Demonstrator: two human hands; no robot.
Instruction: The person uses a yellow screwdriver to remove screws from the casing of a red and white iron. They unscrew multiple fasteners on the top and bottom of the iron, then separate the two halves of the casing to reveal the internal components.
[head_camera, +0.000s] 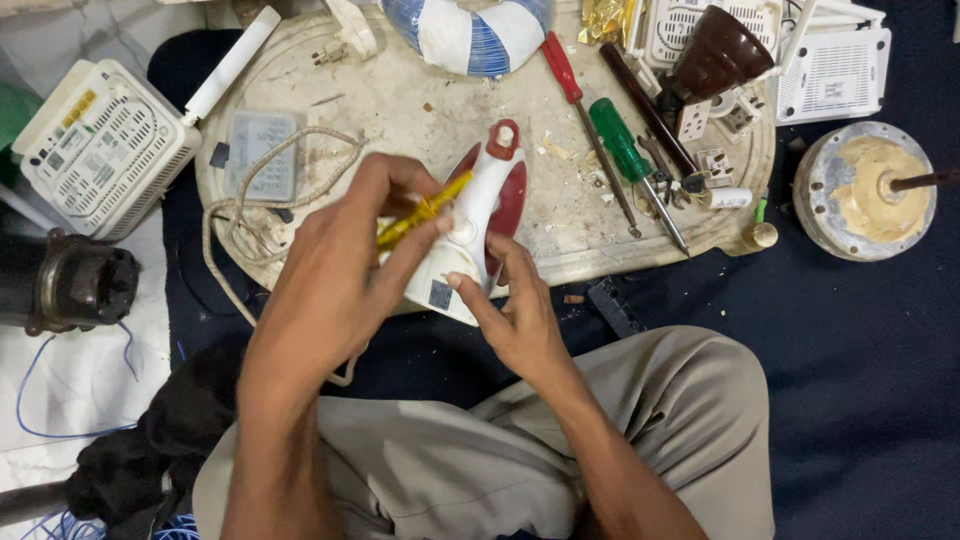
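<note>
Near edge of the surface: a white and dark red clothes iron lies here, its tip aimed at the far edge and its rear end hanging just past the near rim.
Surface: a round, worn, off-white tray-like top, scratched and littered with small chips.
Right hand: the right hand steadies the rear of the iron, fingers spread narrowly and pressed on its white body.
Left hand: the left hand has its fingers closed around a yellow-handled screwdriver, which is angled across the iron's handle and touches it.
Cord: a braided beige cord loops over the left part of the surface, passing behind the left hand.
Left part: a small clear plastic box sits inside the loop of cord.
Right part: a red-handled screwdriver and a green-handled screwdriver lie side by side, just right of the iron, tips pointing to the near right edge.
Far edge: a coil of blue and white wire.
Far right edge: a dark brown bulb-shaped housing with white plug parts beside it.
Off the surface, left: a white vented router-like box on the floor.
Off the surface, right: a round metal motor part on the dark blue floor covering.
</note>
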